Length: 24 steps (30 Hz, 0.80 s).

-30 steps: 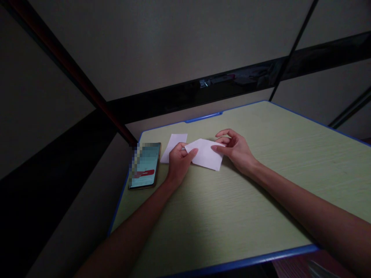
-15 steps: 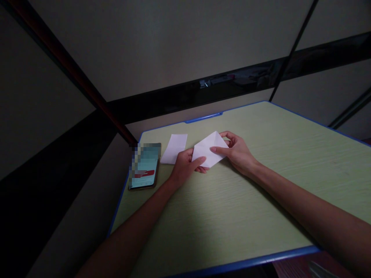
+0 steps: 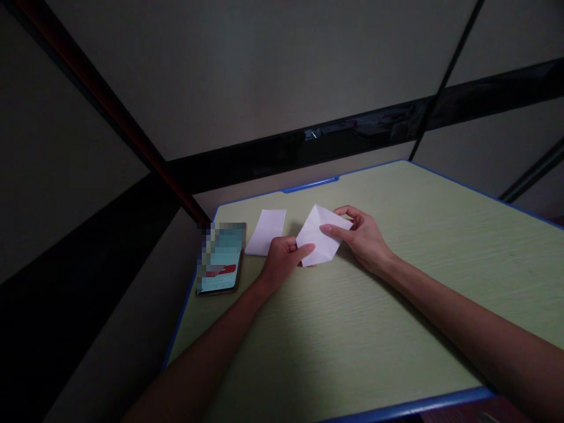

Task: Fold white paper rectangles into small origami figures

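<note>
A folded piece of white paper (image 3: pixel 322 244) with slanted edges and creases is held just over the table between both hands. My left hand (image 3: pixel 284 258) pinches its left side, thumb on top and fingers mostly hidden beneath. On the right side, my right hand (image 3: pixel 363 238) grips it with the thumb lying across the upper face and the fingers behind. Just beyond my left hand lies a second white paper (image 3: pixel 268 226), flat on the table and partly covered by that hand.
A phone (image 3: pixel 222 261) with a lit screen, partly pixelated, lies at the table's left edge. The light green table (image 3: pixel 440 247) has a blue rim. Behind it stands a pale panelled wall or cabinet (image 3: pixel 286 76) with a glossy black band.
The folded paper has turned in my hands, its peak moving left and its lower edge tipping round. Both hands still hold it. The whole view has shifted slightly.
</note>
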Available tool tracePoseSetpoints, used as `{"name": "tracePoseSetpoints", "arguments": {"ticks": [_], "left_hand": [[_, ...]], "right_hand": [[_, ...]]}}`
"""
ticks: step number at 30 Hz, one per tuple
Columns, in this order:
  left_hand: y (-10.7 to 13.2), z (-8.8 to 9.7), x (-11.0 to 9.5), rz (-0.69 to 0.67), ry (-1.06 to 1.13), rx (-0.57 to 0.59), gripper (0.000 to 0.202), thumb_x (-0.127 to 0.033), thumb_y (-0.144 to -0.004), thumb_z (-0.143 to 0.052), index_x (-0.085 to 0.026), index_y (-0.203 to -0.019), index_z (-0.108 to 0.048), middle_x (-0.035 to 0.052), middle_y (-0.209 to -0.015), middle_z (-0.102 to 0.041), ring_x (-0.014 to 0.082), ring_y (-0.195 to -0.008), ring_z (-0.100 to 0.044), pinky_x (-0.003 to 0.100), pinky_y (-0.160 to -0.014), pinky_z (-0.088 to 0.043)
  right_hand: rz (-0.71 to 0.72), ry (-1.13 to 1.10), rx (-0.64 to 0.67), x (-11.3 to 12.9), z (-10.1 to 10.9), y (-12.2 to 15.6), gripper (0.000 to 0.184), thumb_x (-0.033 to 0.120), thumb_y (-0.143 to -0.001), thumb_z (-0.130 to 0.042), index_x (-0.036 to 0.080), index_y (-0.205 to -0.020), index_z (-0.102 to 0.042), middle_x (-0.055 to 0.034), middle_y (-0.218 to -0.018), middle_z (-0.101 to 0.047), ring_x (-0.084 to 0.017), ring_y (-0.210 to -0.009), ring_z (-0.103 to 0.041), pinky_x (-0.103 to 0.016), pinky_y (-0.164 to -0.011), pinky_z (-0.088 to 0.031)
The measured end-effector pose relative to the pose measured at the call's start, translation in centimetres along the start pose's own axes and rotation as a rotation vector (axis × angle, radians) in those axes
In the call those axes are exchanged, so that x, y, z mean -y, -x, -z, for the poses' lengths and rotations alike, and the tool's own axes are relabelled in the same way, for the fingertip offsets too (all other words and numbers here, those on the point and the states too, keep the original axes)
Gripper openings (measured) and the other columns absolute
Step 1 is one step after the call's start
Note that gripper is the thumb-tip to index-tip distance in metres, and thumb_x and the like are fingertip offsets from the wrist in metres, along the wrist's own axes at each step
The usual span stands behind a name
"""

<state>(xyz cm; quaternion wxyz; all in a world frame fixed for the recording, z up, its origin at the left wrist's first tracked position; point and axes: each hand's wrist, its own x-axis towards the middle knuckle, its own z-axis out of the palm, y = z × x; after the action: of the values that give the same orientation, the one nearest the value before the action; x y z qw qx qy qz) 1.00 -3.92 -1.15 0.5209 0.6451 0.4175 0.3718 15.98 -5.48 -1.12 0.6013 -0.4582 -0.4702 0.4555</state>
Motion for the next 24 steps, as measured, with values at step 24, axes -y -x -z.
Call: {"name": "tracePoseSetpoints", "arguments": {"ticks": [24], "left_hand": [[-0.19, 0.1, 0.04, 0.004, 0.087, -0.097, 0.025, -0.032, -0.059, -0.058, -0.013, -0.048, -0.045, -0.0062, -0.041, -0.042, 0.0045, -0.038, -0.036, 0.017, -0.037, -0.025]], "right_hand": [[-0.136, -0.001, 0.224, 0.01, -0.42, 0.34, 0.023, 0.018, -0.056, -0.063, 0.012, -0.078, -0.056, -0.0016, -0.067, -0.059, -0.011, -0.059, -0.052, -0.025, -0.056, -0.04]]}}
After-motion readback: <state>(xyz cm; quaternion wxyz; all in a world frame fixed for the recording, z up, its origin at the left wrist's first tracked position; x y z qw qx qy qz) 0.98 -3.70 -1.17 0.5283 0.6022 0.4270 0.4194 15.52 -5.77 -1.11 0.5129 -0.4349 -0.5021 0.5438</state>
